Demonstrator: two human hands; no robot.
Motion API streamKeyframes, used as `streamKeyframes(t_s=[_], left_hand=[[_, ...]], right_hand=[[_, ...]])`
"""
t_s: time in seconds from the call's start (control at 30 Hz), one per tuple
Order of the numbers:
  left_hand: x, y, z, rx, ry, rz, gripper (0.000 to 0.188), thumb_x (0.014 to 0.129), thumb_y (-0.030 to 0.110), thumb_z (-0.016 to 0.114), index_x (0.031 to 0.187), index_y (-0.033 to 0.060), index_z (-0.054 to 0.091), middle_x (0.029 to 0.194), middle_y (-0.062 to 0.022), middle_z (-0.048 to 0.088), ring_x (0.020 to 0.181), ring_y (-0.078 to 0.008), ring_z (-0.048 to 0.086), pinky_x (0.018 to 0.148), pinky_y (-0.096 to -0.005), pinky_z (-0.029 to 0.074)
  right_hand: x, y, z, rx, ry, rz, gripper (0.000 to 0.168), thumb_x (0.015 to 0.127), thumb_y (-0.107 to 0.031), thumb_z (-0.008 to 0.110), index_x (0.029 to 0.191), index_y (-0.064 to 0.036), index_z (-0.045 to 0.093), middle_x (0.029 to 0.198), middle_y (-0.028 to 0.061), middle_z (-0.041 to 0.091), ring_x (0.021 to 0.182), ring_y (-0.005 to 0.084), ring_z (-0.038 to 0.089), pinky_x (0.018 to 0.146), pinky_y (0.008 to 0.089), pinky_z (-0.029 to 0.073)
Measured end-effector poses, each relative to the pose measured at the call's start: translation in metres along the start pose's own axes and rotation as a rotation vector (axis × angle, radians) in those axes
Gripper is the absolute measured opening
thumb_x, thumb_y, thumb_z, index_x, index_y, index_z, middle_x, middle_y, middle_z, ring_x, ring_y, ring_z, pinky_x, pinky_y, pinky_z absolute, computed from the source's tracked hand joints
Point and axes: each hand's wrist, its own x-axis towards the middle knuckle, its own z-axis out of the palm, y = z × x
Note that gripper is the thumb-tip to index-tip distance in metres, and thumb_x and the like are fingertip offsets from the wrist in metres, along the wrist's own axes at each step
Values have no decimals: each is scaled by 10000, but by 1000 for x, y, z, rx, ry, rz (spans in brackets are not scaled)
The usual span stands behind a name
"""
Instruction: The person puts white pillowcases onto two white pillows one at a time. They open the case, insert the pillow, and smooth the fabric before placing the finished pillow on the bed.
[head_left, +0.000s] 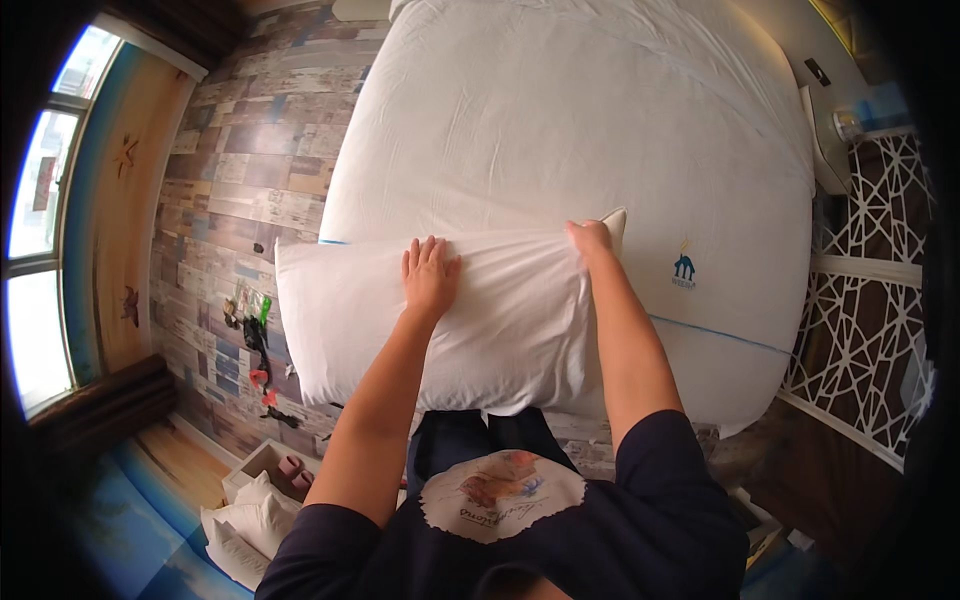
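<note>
A pillow in a white pillowcase lies across the near edge of the bed, in front of my body. My left hand rests flat on its upper side, fingers spread and palm down. At the pillow's right end, my right hand grips the open edge of the pillowcase. A bare corner of the pillow pokes out beyond that hand. Creases run through the cloth from my right hand toward the left. Beneath lies a white bed cover with a thin blue line and a blue printed logo.
Wood-pattern flooring runs along the bed's left side, with scattered litter on it. Other white pillows are piled at lower left, by a pair of pink slippers. A white lattice screen stands to the right. Windows line the left wall.
</note>
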Motion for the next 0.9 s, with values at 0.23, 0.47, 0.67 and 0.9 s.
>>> streamKeyframes(t_s=[0.23, 0.47, 0.67, 0.9], left_hand=[[-42, 22, -3, 128, 49, 91, 600, 940, 458, 512, 1441, 139, 429, 1553, -149, 288, 1458, -335, 189, 1177, -508, 89], [-108, 50, 16, -42, 61, 296, 627, 921, 344, 576, 1463, 103, 376, 1551, -170, 278, 1448, -370, 204, 1166, -512, 128], [-158, 34, 19, -347, -109, 370, 321, 901, 214, 603, 1176, 50, 589, 1180, -165, 618, 1126, -347, 552, 933, -479, 418], [-252, -30, 93, -785, -659, -1110, 802, 847, 770, 442, 1139, 47, 629, 1123, -152, 664, 1015, -247, 618, 802, -436, 491]], right_hand=[[-8, 27, -22, 237, -85, -86, 393, 872, -378, 700, 952, 3, 645, 810, 62, 658, 763, 208, 631, 650, 369, 513], [-109, 118, -53, 675, -644, 104, 504, 853, -426, 728, 1146, -37, 601, 1068, 57, 651, 891, 138, 631, 709, 301, 529], [-209, 197, -25, 367, -782, 139, 631, 717, -411, 848, 1193, -54, 638, 1143, 80, 662, 1048, 176, 594, 966, 333, 417], [-213, 273, 11, -183, -825, -240, 633, 726, -377, 818, 1204, -7, 631, 1133, 104, 678, 1053, 208, 603, 948, 323, 446]])
